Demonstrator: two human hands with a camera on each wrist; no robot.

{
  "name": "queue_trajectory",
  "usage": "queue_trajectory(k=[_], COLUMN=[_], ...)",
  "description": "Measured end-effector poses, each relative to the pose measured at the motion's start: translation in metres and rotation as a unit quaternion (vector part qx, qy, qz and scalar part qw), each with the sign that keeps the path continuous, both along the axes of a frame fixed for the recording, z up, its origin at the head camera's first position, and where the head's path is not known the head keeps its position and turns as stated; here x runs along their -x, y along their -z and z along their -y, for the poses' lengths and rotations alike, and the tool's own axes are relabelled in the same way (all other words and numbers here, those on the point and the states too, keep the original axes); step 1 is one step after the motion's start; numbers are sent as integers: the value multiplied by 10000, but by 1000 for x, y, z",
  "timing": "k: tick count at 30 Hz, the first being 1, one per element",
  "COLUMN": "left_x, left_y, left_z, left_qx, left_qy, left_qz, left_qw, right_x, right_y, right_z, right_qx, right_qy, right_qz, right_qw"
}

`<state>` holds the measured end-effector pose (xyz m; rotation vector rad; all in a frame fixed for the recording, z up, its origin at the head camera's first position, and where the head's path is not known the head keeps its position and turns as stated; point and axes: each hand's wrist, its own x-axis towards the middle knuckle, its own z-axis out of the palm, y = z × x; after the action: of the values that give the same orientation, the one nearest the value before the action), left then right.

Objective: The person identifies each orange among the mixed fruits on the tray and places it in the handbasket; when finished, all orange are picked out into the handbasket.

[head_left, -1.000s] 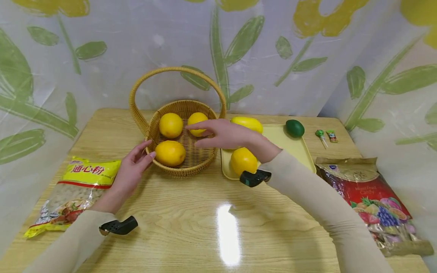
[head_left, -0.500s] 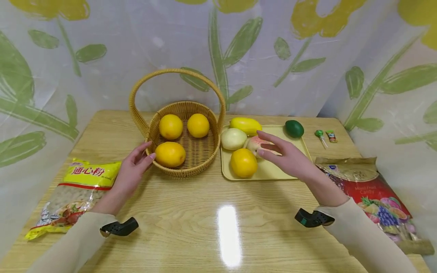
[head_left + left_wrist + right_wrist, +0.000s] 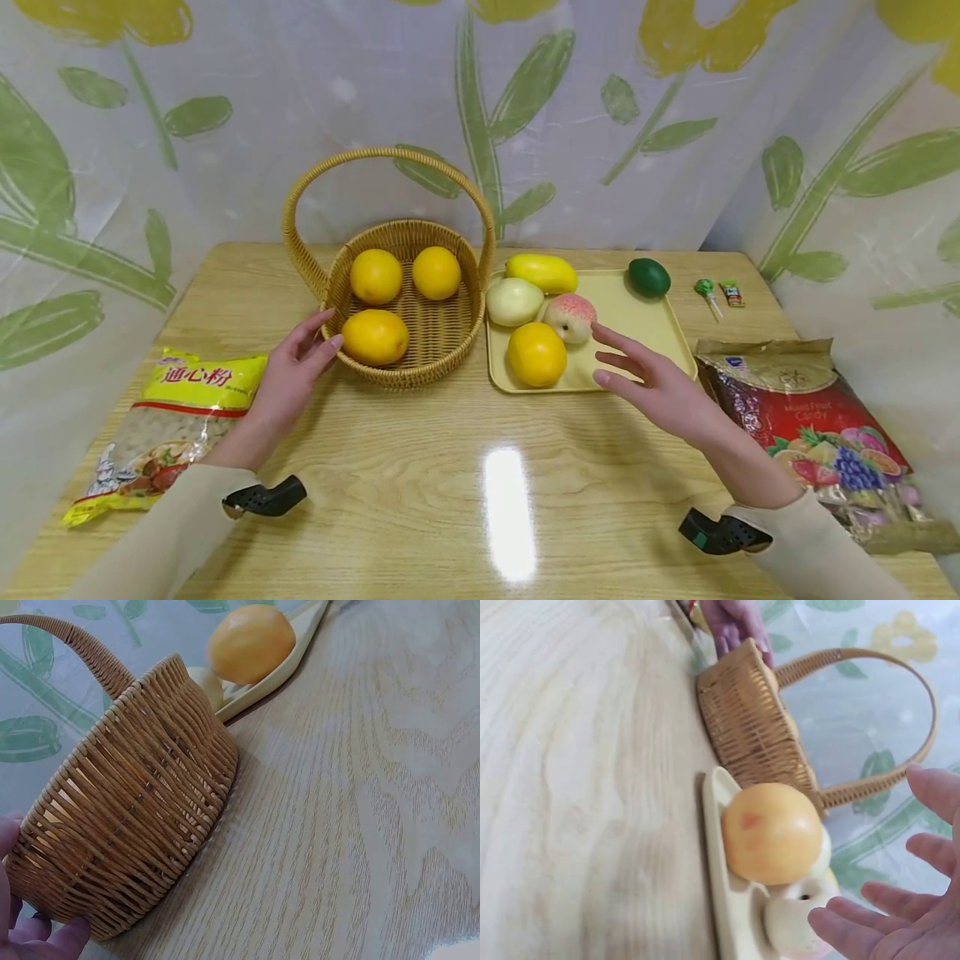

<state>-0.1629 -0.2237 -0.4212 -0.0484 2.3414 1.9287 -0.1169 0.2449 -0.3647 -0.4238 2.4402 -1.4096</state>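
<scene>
My left hand [image 3: 288,367] holds the near-left rim of a wicker basket [image 3: 427,362] with an arched handle, thumb and fingers against the wickerwork. Inside the basket lie two round oranges and an oval orange-yellow fruit [image 3: 375,337]. My right hand [image 3: 652,387] hovers over the front right part of a pale yellow tray [image 3: 637,333], its fingers spread and holding nothing. Nearest its fingertips are a pink-and-cream peach [image 3: 572,317] and, further left, an orange [image 3: 537,354]. In the right wrist view the fingers overlap the peach's edge.
Also on the tray are a pale green fruit [image 3: 514,302], a long yellow fruit [image 3: 542,273] and a dark green oval fruit [image 3: 648,277]. A pasta bag [image 3: 180,425] lies left; a candy bag [image 3: 817,433], lollipop [image 3: 707,296] and small wrapped candy [image 3: 732,293] lie right.
My right hand has moved from above the basket out to the right, past the peach to the tray's front right. My left hand has stayed at the basket rim.
</scene>
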Motion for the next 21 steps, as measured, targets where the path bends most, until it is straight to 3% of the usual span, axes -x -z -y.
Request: queue_trajectory(k=[13, 21], left_x=[-1, -1], left_y=[-2, -3], left_z=[-2, -3], left_qx=[-92, -166], left_qy=[-2, 28], left_qz=[-24, -32], left_qw=[10000, 9999], right_x=[12, 26], right_y=[31, 37], right_z=[23, 37], right_qx=[535, 534], right_qy=[-30, -218], right_qz=[452, 626], right_qw=[9975, 9964])
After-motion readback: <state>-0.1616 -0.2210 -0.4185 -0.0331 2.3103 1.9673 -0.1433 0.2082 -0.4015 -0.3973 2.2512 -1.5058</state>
